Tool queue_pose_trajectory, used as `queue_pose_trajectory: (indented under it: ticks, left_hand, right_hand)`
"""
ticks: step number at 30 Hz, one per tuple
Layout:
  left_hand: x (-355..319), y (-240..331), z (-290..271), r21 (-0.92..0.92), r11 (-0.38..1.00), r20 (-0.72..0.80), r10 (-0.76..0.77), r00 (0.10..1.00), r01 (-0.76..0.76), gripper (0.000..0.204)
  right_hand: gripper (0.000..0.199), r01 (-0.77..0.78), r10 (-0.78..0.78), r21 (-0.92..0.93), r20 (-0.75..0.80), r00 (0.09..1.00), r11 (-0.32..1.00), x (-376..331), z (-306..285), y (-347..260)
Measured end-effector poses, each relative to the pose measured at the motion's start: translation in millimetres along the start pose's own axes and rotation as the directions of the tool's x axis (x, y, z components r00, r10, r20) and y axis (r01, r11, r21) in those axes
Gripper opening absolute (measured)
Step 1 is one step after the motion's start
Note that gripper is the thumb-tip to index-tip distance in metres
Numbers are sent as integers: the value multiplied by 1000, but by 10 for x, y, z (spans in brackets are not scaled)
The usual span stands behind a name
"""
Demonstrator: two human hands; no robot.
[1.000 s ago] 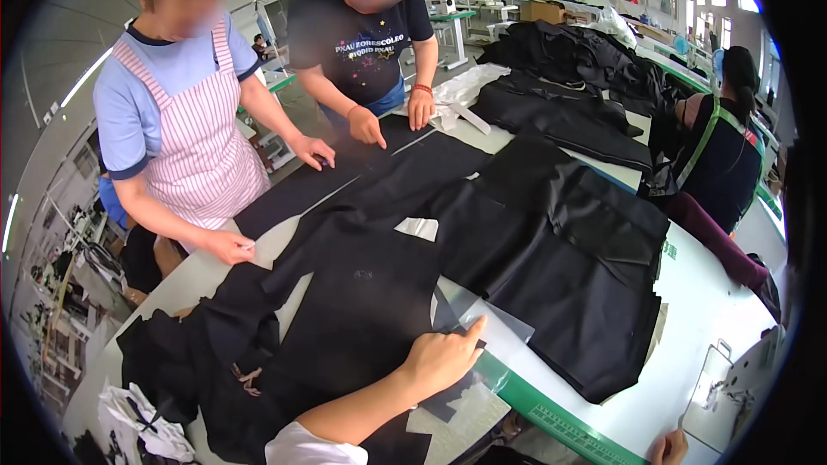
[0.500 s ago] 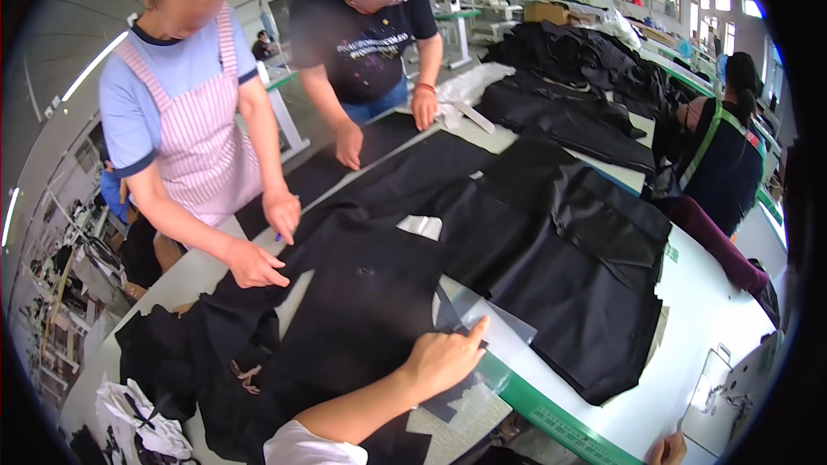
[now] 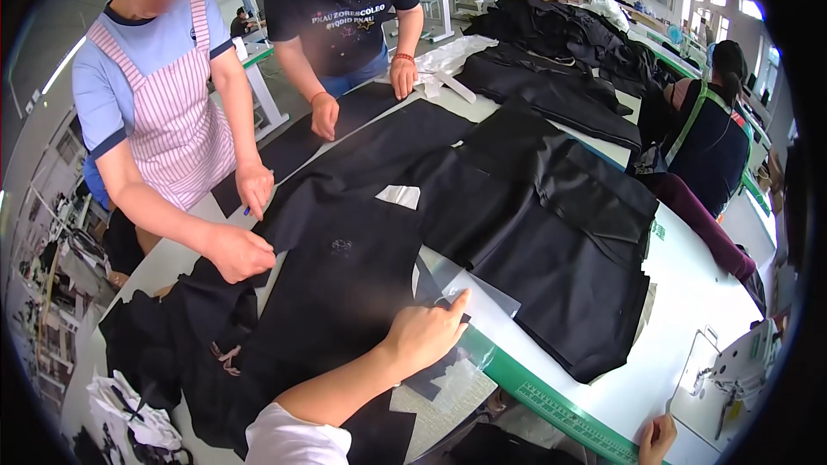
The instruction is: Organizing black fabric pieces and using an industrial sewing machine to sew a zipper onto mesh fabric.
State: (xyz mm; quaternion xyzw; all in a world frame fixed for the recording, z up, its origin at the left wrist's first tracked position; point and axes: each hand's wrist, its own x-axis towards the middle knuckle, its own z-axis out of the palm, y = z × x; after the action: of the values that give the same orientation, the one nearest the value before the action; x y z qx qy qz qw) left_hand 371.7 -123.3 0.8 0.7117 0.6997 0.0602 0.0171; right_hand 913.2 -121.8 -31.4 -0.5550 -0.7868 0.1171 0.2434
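My left hand (image 3: pixel 424 333) reaches in from the lower middle, index finger stretched out over a clear plastic sheet (image 3: pixel 495 294) at the table edge. Its other fingers curl under and are partly hidden; I see nothing held. Beside it lies a black fabric panel (image 3: pixel 345 293) with a small pale marking. To its right spreads a larger stack of black fabric pieces (image 3: pixel 551 258). At the lower right, my right hand (image 3: pixel 658 439) is closed at the table's edge, cut off by the picture; what it grips, if anything, is hidden.
Across the table, one co-worker's hand (image 3: pixel 239 254) is closed over black cloth, the other holds a blue pen (image 3: pixel 249 210). A second co-worker handles a black strip (image 3: pixel 366 112). A green ruler (image 3: pixel 560 413) edges the table; a sewing machine (image 3: pixel 741 370) stands right. Black fabric (image 3: pixel 560 34) is heaped behind.
The whole view has shifted, so things sit further left and higher. The near co-worker's outstretched fingers have closed. My left hand keeps its pointing pose by the plastic sheet.
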Motion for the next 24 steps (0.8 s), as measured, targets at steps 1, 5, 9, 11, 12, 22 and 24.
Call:
queue_pose_trajectory:
  ticks: [1, 5, 9, 11, 12, 22, 24]
  left_hand:
    - [1, 0, -17, -1, 1000, -8, -1, 1000, 1, 57]
    - [18, -2, -33, -3, 1000, 1, -2, 1000, 2, 57]
    - [26, 8, -76, -3, 1000, 32, 6, 999, -6, 57]
    - [36, 10, -80, -9, 1000, 21, 8, 1000, -8, 56]
    - [35, 11, -84, -11, 1000, 25, 7, 1000, -7, 56]
    - [29, 3, -32, -5, 1000, -10, 6, 1000, -6, 57]
    - [24, 2, -34, -8, 1000, -12, 6, 1000, -6, 57]
  right_hand:
    - [17, -14, 14, -8, 4, 1000, 1000, -12, -2, 9]
    - [17, -31, 31, 6, 13, 999, 999, 27, 12, -29]
    - [17, -25, 25, 26, 10, 1000, 999, 27, 5, -48]
    - [18, -35, 35, 29, 28, 999, 999, 17, -8, -22]
    - [18, -19, 19, 5, 32, 999, 1000, 14, -8, 11]
    - [18, 10, -8, -44, 36, 999, 999, 37, -19, 6]
    - [18, 8, -7, -45, 31, 1000, 999, 30, -10, 13]
